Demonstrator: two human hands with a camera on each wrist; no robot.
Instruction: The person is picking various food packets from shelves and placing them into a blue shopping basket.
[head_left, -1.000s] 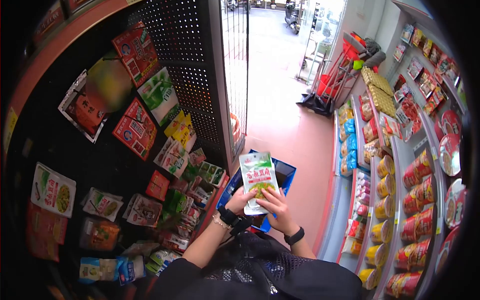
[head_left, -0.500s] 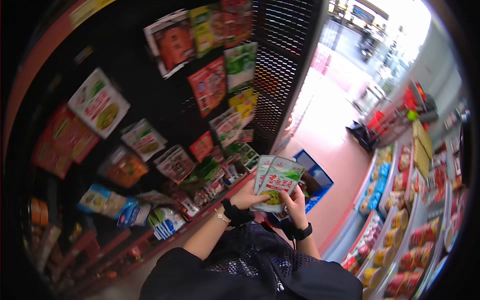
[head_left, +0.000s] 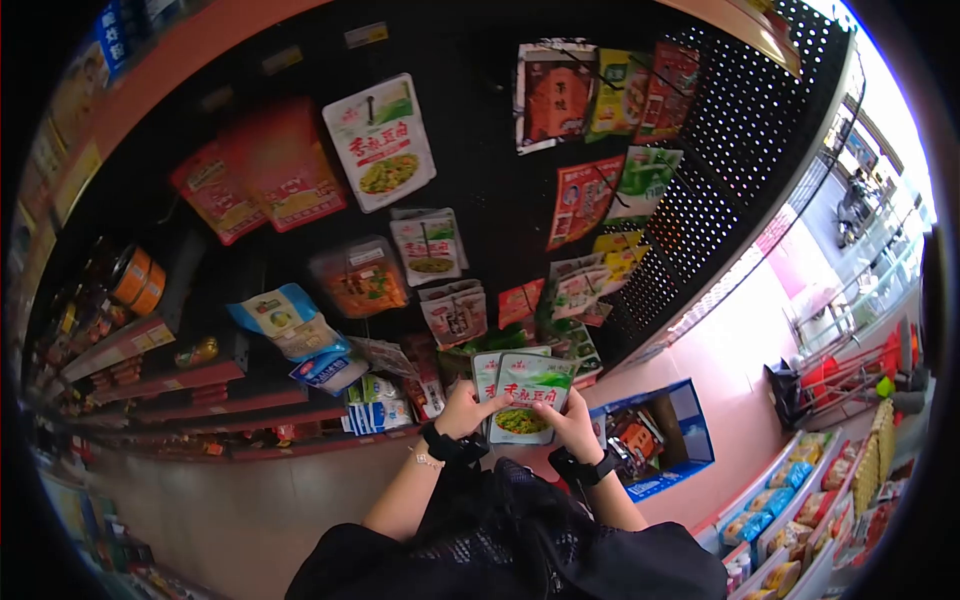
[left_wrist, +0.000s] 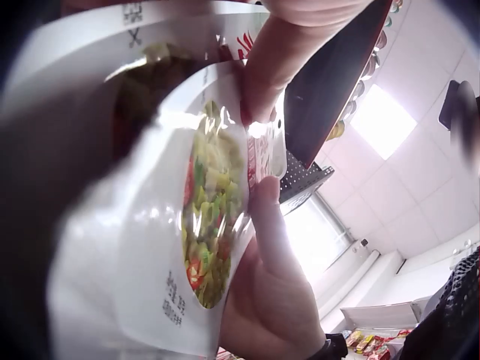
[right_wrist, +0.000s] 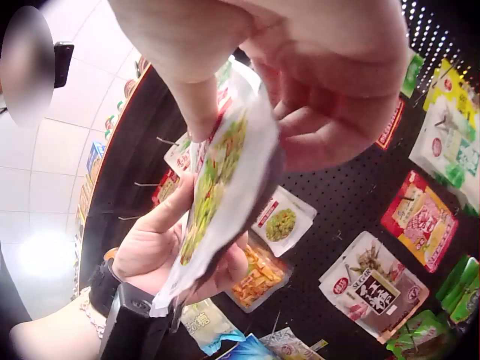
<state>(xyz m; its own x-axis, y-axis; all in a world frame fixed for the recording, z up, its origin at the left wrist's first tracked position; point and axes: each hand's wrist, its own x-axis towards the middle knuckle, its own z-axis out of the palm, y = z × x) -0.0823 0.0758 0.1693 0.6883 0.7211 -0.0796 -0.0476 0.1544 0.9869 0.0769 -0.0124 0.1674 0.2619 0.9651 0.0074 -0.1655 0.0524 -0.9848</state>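
Both hands hold two white-and-green food packets in front of the person's body. The front packet (head_left: 535, 368) faces up, showing red lettering and a picture of chopped green food. A second packet (head_left: 485, 375) of like design sticks out behind it on the left. My left hand (head_left: 466, 411) pinches the left edges, its thumb on the front packet. On the other side my right hand (head_left: 576, 424) grips the right edge, thumb over the front. In the right wrist view the right fingers (right_wrist: 330, 135) curl behind the packet, and the left hand (right_wrist: 154, 244) holds its far edge.
A black pegboard rack (head_left: 480, 130) ahead carries hanging packets, including a matching packet (head_left: 380, 145) and red packets (head_left: 285, 165). A blue box (head_left: 700, 425) with packets inside stands on the floor at the right. Shelves (head_left: 790, 500) of snacks line the right side.
The view has swung left toward the rack. The packets, first seen as one, are now fanned into two. The right fingers, earlier laid across the front, now go behind with the thumb in front.
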